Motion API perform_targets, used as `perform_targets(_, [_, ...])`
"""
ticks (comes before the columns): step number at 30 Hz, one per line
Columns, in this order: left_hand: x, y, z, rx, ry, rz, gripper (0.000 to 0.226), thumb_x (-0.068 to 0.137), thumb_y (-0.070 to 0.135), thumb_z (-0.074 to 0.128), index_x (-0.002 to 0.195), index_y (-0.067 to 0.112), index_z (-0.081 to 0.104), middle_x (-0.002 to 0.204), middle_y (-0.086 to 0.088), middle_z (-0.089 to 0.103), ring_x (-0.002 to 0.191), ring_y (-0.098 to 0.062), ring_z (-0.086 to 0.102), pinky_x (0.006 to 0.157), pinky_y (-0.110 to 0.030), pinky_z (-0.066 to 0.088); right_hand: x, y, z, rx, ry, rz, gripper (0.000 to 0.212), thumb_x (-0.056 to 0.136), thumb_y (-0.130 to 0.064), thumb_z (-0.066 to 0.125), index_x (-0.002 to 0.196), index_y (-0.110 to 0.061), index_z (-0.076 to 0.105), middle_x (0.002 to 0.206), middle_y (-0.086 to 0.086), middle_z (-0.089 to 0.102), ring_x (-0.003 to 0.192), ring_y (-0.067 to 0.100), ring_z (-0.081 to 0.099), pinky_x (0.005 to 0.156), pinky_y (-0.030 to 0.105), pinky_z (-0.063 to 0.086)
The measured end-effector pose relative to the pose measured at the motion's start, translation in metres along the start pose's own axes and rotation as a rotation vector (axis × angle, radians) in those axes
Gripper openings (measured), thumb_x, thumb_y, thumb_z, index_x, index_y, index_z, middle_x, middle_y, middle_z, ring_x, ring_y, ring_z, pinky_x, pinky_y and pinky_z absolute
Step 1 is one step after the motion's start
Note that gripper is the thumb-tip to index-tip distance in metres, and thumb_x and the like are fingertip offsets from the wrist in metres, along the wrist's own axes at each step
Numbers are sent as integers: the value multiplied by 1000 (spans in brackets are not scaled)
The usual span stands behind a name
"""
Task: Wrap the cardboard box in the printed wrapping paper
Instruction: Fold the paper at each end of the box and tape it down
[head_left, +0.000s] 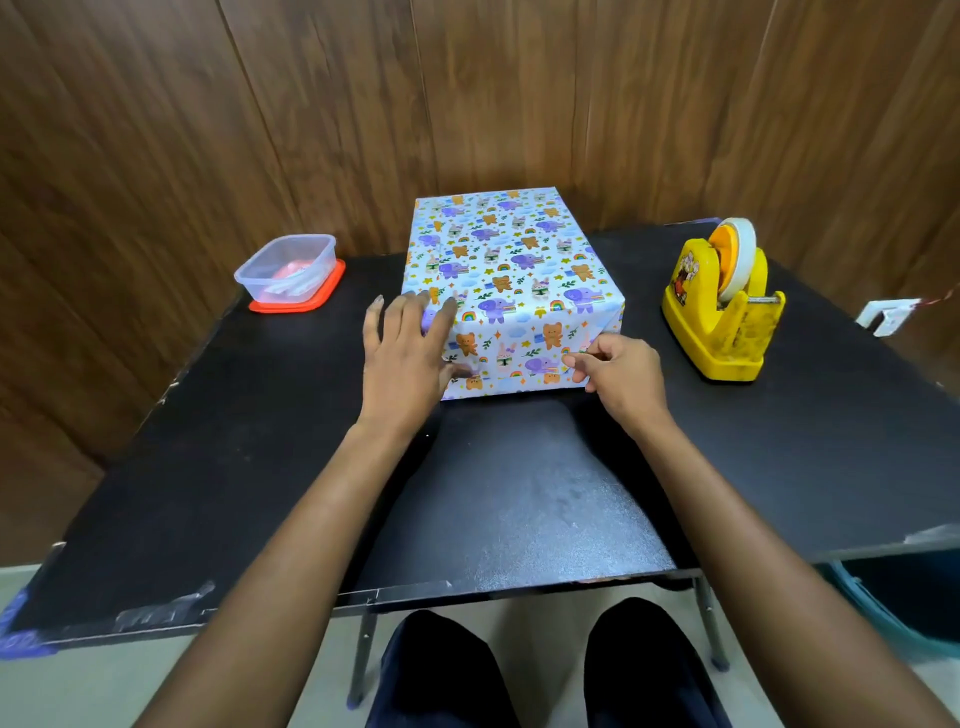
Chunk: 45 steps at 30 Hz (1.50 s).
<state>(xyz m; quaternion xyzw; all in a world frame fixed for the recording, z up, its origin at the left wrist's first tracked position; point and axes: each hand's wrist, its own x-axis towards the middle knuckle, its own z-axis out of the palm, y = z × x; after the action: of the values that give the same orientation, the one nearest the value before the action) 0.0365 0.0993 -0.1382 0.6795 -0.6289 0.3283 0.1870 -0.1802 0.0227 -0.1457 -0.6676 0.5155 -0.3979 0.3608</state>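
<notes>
The box (506, 260) stands at the middle back of the black table (519, 493), fully covered in white wrapping paper printed with elephants, bears and rainbows. No cardboard shows. My left hand (408, 353) lies flat with spread fingers on the box's near left corner, thumb against the front face. My right hand (618, 371) sits at the lower right of the front face, thumb and forefinger pinched together against the paper there. Whether something small, such as tape, is between those fingers cannot be told.
A yellow tape dispenser (722, 312) with a roll of tape stands to the right of the box. A clear plastic container (288, 270) on an orange lid sits at the back left. Wooden wall panels rise close behind the table. My knees show below the table's near edge.
</notes>
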Motion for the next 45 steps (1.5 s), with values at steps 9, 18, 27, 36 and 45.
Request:
perform_targets(9, [11,3,-11,38,-58,155,83,54,47,85,120,5,58,124,-11,60,108,-32,59,91,-42,40,-1,-6,-5,13,-62,33,26,83,-16,69,61,-11,55,59,3,66,44,15,55,60,29,48])
perform_targets(18, [31,35,-4,42,-106,322,97,60,50,81,142,26,36,136,-7,53,117,-35,55,86,-53,47,5,-6,-9,40,-134,74,17,82,-11,68,69,-2,63,59,8,67,41,15,53,60,32,47])
perform_targets(27, [29,41,-2,77,-117,320,101,61,51,79,142,39,20,136,-7,52,115,-36,55,84,-54,47,8,-8,-14,129,-183,180,28,82,-13,70,58,-6,58,53,9,66,31,14,49,37,15,35])
perform_targets(36, [29,42,0,116,-107,315,101,62,52,79,142,39,20,135,-7,53,115,-35,56,85,-52,47,4,-17,-38,-119,-132,101,37,77,-36,73,54,-9,61,45,0,60,36,4,45,53,27,39])
perform_targets(45, [28,42,-3,98,-101,311,106,60,49,81,144,35,18,134,-8,54,114,-37,57,84,-54,47,58,-15,-136,-311,303,407,46,92,-34,54,121,1,55,127,17,55,122,34,46,97,42,39])
